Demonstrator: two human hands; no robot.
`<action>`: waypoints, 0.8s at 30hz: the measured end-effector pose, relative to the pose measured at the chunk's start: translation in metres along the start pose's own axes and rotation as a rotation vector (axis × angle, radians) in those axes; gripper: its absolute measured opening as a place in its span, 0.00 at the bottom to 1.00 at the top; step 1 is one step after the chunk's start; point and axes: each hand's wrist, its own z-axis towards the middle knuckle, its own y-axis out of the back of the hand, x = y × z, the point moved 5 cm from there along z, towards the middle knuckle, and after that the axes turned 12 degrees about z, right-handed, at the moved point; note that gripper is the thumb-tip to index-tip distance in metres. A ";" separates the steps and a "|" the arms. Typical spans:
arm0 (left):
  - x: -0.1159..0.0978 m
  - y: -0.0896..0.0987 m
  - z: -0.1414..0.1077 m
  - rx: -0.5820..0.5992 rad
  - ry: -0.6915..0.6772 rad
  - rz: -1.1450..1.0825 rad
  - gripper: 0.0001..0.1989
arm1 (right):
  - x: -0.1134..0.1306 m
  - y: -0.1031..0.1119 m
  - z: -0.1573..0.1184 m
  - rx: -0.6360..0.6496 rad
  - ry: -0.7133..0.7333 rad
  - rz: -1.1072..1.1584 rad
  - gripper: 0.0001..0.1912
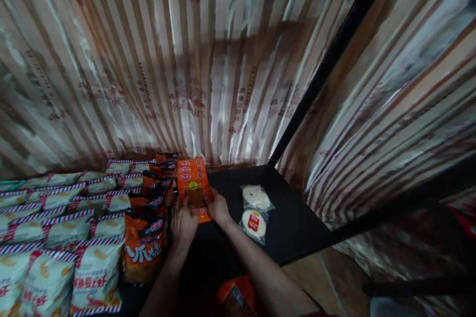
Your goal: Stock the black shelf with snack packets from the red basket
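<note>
Both my hands are closed around the lower part of an orange snack packet (192,176), which stands near the back of the black shelf. My left hand (185,218) grips its lower left side, and my right hand (218,206) its lower right edge. Just left of my left hand runs a row of black and orange snack bags (143,252), one behind another. To the right, two clear packs of round white items lie flat: a nearer one with a red label (253,223) and a farther one (256,196). Another orange packet (237,297) shows below my forearms.
Several rows of white bags with striped edges (97,272) fill the left of the black shelf (286,208). Striped shiny sheeting (223,84) hangs behind and on the right. A black frame post (320,84) rises at the back right corner. Tiled floor (320,277) shows beyond the shelf's edge.
</note>
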 end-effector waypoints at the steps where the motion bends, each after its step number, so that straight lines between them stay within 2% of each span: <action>1: 0.001 -0.001 0.000 -0.010 -0.003 -0.001 0.20 | 0.000 0.000 0.000 -0.002 -0.001 -0.005 0.19; 10: 0.001 -0.004 0.001 0.005 0.011 0.009 0.21 | -0.006 -0.006 0.002 -0.010 0.038 0.011 0.19; 24: -0.006 -0.019 -0.001 -0.055 -0.130 0.125 0.21 | -0.009 -0.006 0.001 -0.017 0.009 0.009 0.19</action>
